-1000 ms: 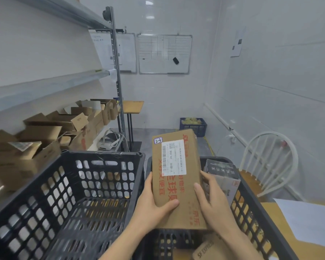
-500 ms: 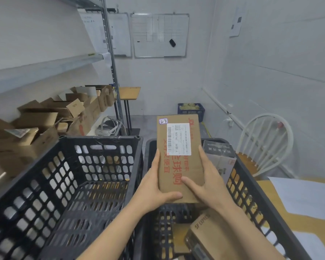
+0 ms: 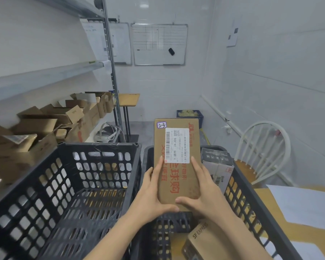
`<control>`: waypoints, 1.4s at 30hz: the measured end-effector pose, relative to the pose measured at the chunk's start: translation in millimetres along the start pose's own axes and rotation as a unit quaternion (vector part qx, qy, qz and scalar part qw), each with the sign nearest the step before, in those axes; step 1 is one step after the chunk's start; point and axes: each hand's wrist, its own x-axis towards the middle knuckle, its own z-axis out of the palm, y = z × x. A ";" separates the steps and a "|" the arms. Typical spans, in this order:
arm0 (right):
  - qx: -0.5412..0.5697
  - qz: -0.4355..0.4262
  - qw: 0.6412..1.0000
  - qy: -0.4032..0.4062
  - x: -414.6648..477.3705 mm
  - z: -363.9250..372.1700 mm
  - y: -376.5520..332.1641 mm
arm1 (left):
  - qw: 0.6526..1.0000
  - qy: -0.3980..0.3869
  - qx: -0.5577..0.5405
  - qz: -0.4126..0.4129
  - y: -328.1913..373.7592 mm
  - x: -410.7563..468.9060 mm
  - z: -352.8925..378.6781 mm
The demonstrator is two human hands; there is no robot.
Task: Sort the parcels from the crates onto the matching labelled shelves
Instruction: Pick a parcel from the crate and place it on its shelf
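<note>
I hold a flat brown cardboard parcel [image 3: 176,182] upright above the right black crate [image 3: 251,207]. It carries red print, a white shipping label and a small tag reading "2-3" at its top left. My left hand [image 3: 152,196] grips its lower left edge and my right hand [image 3: 201,194] its lower right edge, thumbs under the bottom. Inside the right crate lie an "SF EXPRESS" box [image 3: 206,239] and a grey-white box [image 3: 217,166]. The left black crate [image 3: 64,194] looks empty. A metal shelf unit [image 3: 45,76] runs along the left wall.
Open cardboard boxes [image 3: 45,128] crowd the lower shelf at left. A white chair [image 3: 265,152] stands at right beside a wooden table with white paper [image 3: 304,205]. A blue crate [image 3: 189,117] sits on the floor by the far wall, under a whiteboard [image 3: 159,44].
The parcel has turned more upright and straight in both hands, and my grip has slid down to its lower end. The camera view shifted slightly.
</note>
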 end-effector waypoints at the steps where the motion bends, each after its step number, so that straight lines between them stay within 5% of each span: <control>1: -0.001 -0.002 1.000 0.000 -0.4 -0.5 0.2 | 1.000 0.000 -0.002 0.000 0.3 0.1 -0.5; 32: 0.031 0.017 0.999 -0.010 0.2 -13.6 -11.6 | 0.998 0.028 -0.049 -0.028 -1.5 1.2 -3.3; 42: -0.069 -0.041 0.996 -0.030 22.3 -71.3 -45.7 | 0.996 0.080 -0.027 0.017 17.6 1.9 -45.7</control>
